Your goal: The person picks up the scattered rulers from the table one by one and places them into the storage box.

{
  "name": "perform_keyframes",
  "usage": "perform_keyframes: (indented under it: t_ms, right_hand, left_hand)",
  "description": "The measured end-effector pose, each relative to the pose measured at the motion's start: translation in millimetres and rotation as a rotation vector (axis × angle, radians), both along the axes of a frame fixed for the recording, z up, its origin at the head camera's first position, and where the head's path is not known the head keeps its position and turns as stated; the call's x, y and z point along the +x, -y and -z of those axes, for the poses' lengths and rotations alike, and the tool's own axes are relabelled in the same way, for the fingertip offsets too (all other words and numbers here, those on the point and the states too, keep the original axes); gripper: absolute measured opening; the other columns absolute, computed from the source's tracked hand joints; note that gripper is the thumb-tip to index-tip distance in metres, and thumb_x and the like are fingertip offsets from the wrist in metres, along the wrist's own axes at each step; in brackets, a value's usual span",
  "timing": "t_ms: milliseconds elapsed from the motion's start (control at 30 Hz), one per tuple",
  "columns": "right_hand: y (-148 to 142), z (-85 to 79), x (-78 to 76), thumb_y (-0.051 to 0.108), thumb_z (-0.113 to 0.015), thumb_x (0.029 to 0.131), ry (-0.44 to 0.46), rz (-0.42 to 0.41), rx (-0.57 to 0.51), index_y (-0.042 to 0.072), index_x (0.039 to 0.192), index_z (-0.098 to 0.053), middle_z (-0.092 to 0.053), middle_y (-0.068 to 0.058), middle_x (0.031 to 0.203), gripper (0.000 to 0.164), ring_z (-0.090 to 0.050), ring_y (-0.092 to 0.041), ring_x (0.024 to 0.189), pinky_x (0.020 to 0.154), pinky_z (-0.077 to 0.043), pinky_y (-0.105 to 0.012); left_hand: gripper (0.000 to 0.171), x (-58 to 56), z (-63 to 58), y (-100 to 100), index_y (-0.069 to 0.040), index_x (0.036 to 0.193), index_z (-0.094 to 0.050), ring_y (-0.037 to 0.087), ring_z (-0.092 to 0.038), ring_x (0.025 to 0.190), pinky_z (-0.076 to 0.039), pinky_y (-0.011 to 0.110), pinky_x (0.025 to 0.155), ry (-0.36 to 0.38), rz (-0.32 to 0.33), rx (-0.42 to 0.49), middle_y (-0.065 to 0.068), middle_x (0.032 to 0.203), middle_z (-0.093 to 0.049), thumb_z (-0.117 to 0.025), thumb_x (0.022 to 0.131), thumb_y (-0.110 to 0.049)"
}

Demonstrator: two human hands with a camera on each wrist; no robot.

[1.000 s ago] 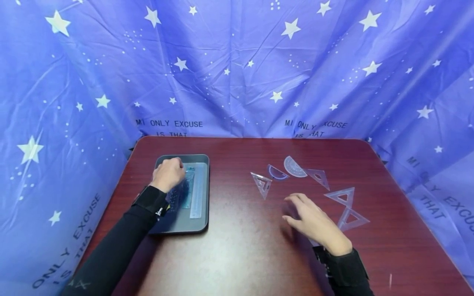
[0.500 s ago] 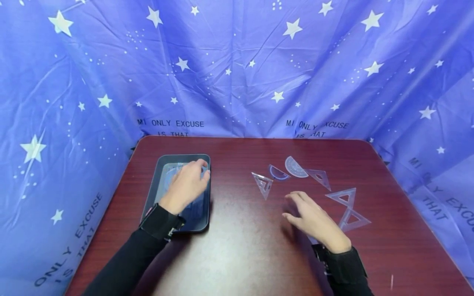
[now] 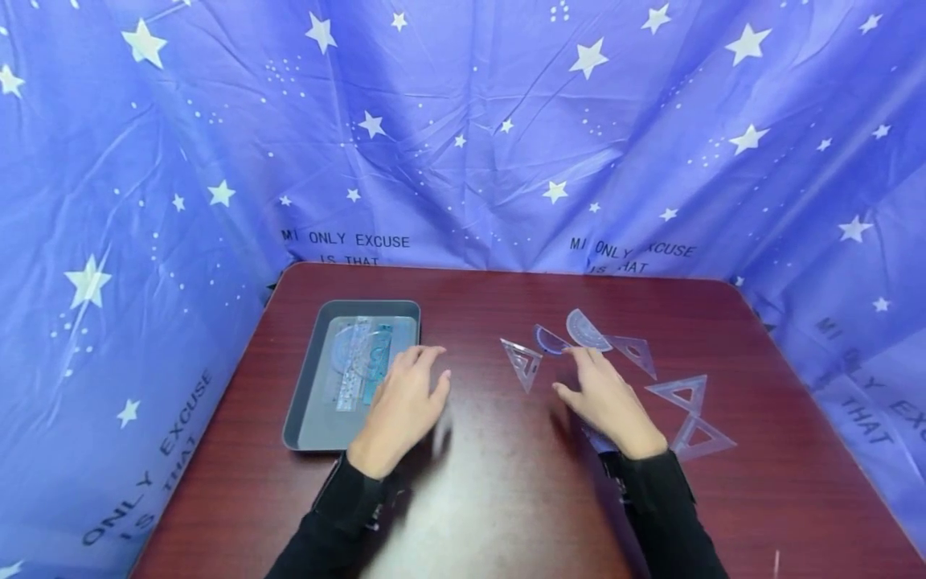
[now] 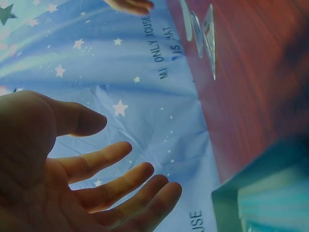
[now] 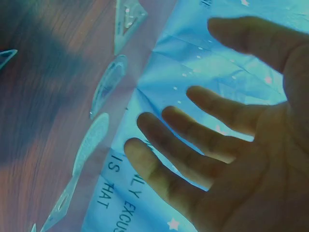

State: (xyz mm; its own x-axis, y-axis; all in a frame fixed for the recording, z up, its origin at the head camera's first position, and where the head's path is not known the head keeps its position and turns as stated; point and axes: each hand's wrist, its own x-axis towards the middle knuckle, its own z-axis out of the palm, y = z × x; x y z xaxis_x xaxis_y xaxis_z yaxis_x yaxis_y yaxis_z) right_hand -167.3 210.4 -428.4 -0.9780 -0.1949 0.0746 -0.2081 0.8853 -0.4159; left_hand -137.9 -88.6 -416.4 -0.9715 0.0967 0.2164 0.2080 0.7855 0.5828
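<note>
My left hand [image 3: 405, 406] hovers over the right edge of a grey tray [image 3: 307, 406], its fingers loosely spread and holding nothing. Inside the tray lie a clear patterned ruler [image 3: 349, 390], a teal ruler [image 3: 381, 346] and a round-edged clear piece, partly overlapping. To the right, my right hand [image 3: 611, 402] is above the table with relaxed fingers and nothing in its grasp. Its fingertips overlap a blue-edged protractor [image 3: 550, 341] in the head view. Just left of those fingertips lies a clear set square [image 3: 522, 363]. A bluish clear piece [image 3: 599, 441] shows partly hidden under the right hand.
A clear protractor [image 3: 586, 331] and a set square [image 3: 633, 354] lie farther back. Two more triangles, an upper set square [image 3: 683, 392] and a lower set square [image 3: 705, 438], sit right of the right hand. A starry blue curtain [image 3: 463, 161] surrounds the table [image 3: 492, 498].
My left hand has left the inside of the tray, moving right to its edge, and its fingers have opened out. The right hand has shifted slightly forward toward the protractors.
</note>
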Motion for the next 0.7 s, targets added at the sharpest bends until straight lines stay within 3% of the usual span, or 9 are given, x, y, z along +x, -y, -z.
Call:
perform_keyframes:
  t_ms: [133, 200, 367, 433, 500, 700]
  right_hand:
    - [-0.2, 10.1, -26.2, 0.019, -0.075, 0.097, 0.004, 0.022, -0.020, -0.007, 0.149, -0.052, -0.054, -0.032, 0.150, 0.062, -0.053, -0.050, 0.140, 0.111, -0.048, -0.070]
    - [-5.7, 22.9, -42.1, 0.021, -0.076, 0.096, -0.030, 0.027, -0.026, -0.006, 0.147, -0.054, -0.057, -0.031, 0.146, 0.062, -0.055, -0.048, 0.137, 0.109, -0.049, -0.069]
    - [-7.2, 37.7, -72.6, 0.018, -0.076, 0.094, 0.010, 0.018, 0.006, -0.008, 0.144, -0.054, -0.061, -0.031, 0.137, 0.060, -0.058, -0.046, 0.129, 0.112, -0.049, -0.063]
    - [-3.5, 34.0, -80.7, 0.013, -0.078, 0.093, 0.058, 0.013, 0.023, -0.011, 0.143, -0.054, -0.060, -0.034, 0.137, 0.060, -0.058, -0.048, 0.129, 0.113, -0.049, -0.062]
    - [-2.6, 35.9, -91.4, 0.012, -0.081, 0.090, 0.071, -0.005, 0.058, -0.011, 0.141, -0.055, -0.060, -0.035, 0.134, 0.061, -0.060, -0.048, 0.126, 0.111, -0.050, -0.061]
    - [-13.0, 68.0, -130.4, 0.019, -0.090, 0.075, 0.037, -0.051, 0.187, -0.006, 0.120, -0.067, -0.066, -0.026, 0.114, 0.056, -0.066, -0.042, 0.101, 0.090, -0.056, -0.059]
  left_hand:
    - [0.041, 6.9, 5.6, -9.3, -0.009, 0.143, -0.066, 0.038, -0.060, 0.133, -0.056, 0.057, 0.106, 0.016, 0.016, 0.048, 0.017, 0.144, -0.064, -0.068, 0.105, -0.024]
    - [0.041, 9.6, 7.5, -13.7, -0.008, 0.144, -0.066, 0.038, -0.059, 0.134, -0.055, 0.056, 0.107, 0.024, 0.027, 0.063, 0.017, 0.144, -0.064, -0.068, 0.105, -0.023]
    - [0.043, 16.2, 13.0, -19.8, -0.009, 0.146, -0.064, 0.037, -0.059, 0.135, -0.055, 0.056, 0.107, 0.048, 0.039, 0.071, 0.016, 0.145, -0.063, -0.067, 0.105, -0.024]
    - [0.043, 17.0, 13.1, -20.8, -0.009, 0.146, -0.064, 0.036, -0.059, 0.136, -0.055, 0.056, 0.108, 0.052, 0.038, 0.078, 0.016, 0.146, -0.063, -0.067, 0.105, -0.024]
    - [0.043, 17.6, 12.6, -21.1, -0.010, 0.146, -0.064, 0.036, -0.059, 0.136, -0.054, 0.056, 0.110, 0.053, 0.032, 0.090, 0.016, 0.146, -0.063, -0.067, 0.105, -0.024]
    - [0.042, 19.8, 10.4, -23.2, -0.009, 0.144, -0.065, 0.035, -0.060, 0.134, -0.055, 0.055, 0.109, 0.034, 0.030, 0.108, 0.015, 0.144, -0.064, -0.068, 0.104, -0.023]
